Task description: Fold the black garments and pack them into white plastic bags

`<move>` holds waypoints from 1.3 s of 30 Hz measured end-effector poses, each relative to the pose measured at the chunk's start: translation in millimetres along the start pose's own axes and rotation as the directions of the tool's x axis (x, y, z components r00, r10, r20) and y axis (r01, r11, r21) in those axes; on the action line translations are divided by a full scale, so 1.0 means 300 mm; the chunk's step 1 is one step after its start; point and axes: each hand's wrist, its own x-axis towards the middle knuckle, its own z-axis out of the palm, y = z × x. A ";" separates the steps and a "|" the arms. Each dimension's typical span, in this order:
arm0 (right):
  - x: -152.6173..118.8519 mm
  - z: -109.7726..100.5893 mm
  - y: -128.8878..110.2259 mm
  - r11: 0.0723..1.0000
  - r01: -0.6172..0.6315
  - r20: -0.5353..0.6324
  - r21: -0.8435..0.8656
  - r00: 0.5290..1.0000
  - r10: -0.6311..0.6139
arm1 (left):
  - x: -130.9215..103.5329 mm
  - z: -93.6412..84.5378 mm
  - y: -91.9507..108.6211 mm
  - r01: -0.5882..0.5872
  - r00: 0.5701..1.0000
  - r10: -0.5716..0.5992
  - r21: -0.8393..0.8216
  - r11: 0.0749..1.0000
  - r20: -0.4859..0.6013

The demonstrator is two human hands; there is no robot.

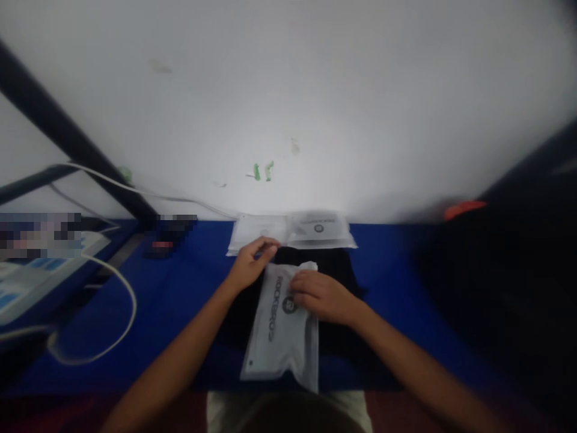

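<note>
A frosted plastic bag (279,325) printed ROCKBROS lies lengthwise over black cloth (338,264) on the blue table. My right hand (322,294) rests on the bag's upper part, fingers slightly bent and apart, gripping nothing visible. At the bag's upper left corner is my left hand (255,261), its thumb and fingers apart with nothing seen between them. Behind my hands, against the wall, lie more frosted bags, one at left (256,231) and one at right (320,230) with the same print.
On the left stand a pale power strip (40,270) and a looping white cable (133,300). A dark object (169,237) lies near the wall. A large black mass (496,288) with an orange patch (464,209) fills the right side of the blue table (387,252).
</note>
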 end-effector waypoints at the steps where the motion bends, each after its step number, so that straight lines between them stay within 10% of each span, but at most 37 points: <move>1: 0.004 0.012 -0.014 0.999 0.043 0.007 -0.022 0.999 -0.043 | -0.011 0.016 0.013 -0.006 0.997 0.005 0.015 1.000 0.080; 9: 0.006 0.035 -0.029 0.994 0.076 -0.118 -0.082 0.989 -0.085 | -0.058 0.092 0.031 -0.002 0.917 -0.053 0.139 0.990 0.394; 16: -0.022 0.004 0.043 0.986 -0.096 -0.191 -0.134 0.979 0.069 | -0.049 0.079 0.019 0.087 0.900 -0.125 0.109 0.990 0.417; 39: 0.019 -0.041 -0.034 0.999 0.038 -0.180 0.001 0.983 -0.037 | -0.011 0.032 -0.010 0.193 0.946 -0.178 -0.030 0.981 0.270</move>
